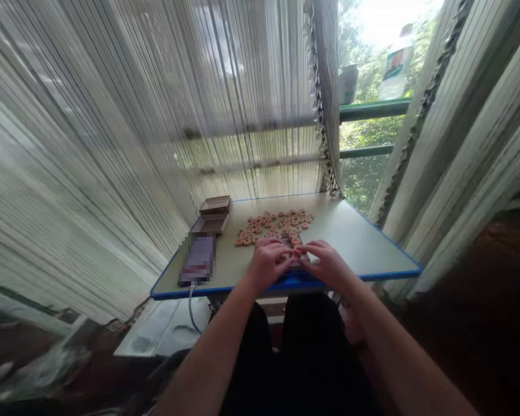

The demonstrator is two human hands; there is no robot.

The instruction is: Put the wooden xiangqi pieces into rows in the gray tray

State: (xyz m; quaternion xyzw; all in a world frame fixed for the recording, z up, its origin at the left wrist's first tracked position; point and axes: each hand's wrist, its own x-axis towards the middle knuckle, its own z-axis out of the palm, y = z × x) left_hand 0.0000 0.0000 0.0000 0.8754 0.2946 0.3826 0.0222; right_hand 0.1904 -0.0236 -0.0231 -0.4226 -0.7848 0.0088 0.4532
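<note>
Both hands meet at the near edge of the table, over a small shallow tray (285, 236) that they partly cover. Small round wooden pieces (295, 241) with markings, like board-game discs, sit in it. The thumb and fingers of my left hand (267, 260) are drawn together at the tray's left side; what lies between them is hidden. My right hand (327, 261) comes in from the right, its fingertips pinched at a round piece (298, 250) close to the left fingertips. Many more loose round pieces (260, 222) are scattered just beyond the hands.
Two shallow brown boxes (212, 224) stand at the table's back left. A blurred-out phone (198, 258) with a cable (191, 306) lies in front of them. The pale table (364, 242) has a blue edge. String curtains (242, 92) hang close behind; a bottle (394, 69) stands at the window.
</note>
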